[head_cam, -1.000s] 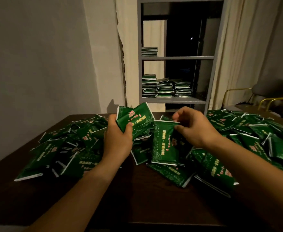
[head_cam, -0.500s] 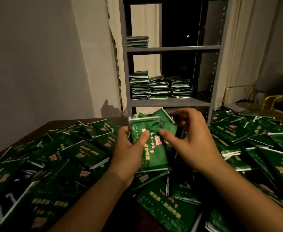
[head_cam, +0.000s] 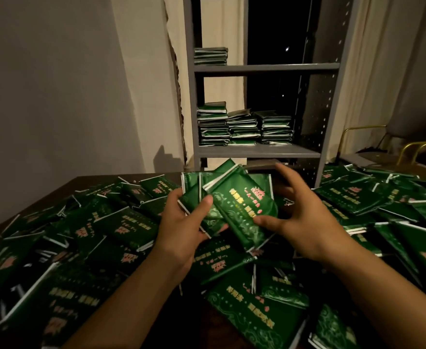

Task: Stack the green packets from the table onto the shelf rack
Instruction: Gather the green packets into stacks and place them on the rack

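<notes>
bundle of packets (head_cam: 228, 205) now fanned, skewed | right hand (head_cam: 305, 217) opened, thumb on top packet

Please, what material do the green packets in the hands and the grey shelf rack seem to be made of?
Green packets: probably thin plastic or foil film, slightly glossy; they catch light, crease softly and have pale sealed edges. Grey shelf rack: likely painted metal with a matte finish; thin flat shelves and rows of punched holes in the right upright suggest steel, though this is not certain.
</notes>
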Demonstrator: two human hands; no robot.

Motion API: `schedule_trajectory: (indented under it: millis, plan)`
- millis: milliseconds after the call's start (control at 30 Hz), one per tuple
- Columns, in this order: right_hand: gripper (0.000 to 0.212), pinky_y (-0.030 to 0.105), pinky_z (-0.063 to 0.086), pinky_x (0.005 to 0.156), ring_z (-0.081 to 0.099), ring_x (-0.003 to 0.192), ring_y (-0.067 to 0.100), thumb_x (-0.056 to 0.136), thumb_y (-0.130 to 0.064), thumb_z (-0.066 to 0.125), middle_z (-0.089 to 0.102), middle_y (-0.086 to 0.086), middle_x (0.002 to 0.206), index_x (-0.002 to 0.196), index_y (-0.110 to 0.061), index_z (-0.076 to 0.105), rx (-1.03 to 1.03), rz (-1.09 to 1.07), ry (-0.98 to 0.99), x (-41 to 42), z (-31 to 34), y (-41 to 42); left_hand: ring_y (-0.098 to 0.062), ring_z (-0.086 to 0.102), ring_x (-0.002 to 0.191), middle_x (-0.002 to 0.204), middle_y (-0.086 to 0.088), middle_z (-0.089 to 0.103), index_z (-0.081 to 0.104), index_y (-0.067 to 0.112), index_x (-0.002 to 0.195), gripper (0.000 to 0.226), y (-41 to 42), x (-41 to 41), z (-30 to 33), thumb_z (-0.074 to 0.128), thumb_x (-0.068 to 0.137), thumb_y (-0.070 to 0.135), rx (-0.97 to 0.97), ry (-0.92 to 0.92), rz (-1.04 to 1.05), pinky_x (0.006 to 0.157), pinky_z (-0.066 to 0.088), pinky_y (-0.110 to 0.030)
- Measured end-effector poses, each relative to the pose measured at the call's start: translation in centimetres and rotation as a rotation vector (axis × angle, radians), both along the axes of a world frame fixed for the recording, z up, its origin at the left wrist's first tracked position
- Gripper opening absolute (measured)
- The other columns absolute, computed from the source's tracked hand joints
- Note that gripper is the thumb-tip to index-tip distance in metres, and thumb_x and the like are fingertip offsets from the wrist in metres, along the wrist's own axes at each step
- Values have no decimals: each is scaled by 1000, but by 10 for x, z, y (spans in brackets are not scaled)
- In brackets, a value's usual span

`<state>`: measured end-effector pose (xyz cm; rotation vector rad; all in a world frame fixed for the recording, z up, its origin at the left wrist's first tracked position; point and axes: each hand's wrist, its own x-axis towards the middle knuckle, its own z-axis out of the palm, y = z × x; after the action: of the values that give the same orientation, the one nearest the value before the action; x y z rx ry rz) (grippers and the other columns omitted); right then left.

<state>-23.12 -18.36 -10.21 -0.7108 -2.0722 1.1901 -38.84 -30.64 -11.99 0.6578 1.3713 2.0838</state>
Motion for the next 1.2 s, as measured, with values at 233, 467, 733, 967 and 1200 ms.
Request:
schedule_trajectory:
  millis: [233,467,733,967,1200]
  plan:
    - [35,25,50,69,68,87,6,92,1,63,70,-2,112,117,-22,61,-214,-204,316,16,14,11,-25,74,99,104,-5,76,53,18,121,39,-1,-5,-6,65,92,-5,-39,83,108,89,59,-53]
    - [56,29,61,76,67,103,15,83,3,71,62,-6,123,124,-34,63,-192,150,80,16,9,10,-23,73,101,100,4,77,56,32,116,44,-3,1,-1,64,92,-5,-59,145,13,93,56,-52]
    - [19,14,51,58,73,82,11,83,0,74,76,2,95,97,-11,68,-256,-58,129,21,7,22,-24,73,104,109,-3,76,61,14,118,21,-3,7,2,51,103,4,-3,105,43,89,59,-48]
    - [22,14,55,64,71,85,5,88,-4,69,76,-6,96,108,-14,69,-171,159,18,21,7,11,-21,74,97,106,-3,76,64,17,116,38,-9,2,-1,71,87,-5,-50,196,113,80,62,-46]
    - [29,23,59,69,74,90,18,84,-8,74,77,4,98,109,-14,61,-256,84,229,11,1,6,-21,69,114,126,-2,70,54,20,138,61,-13,14,4,64,86,49,-33,96,-124,99,53,-49]
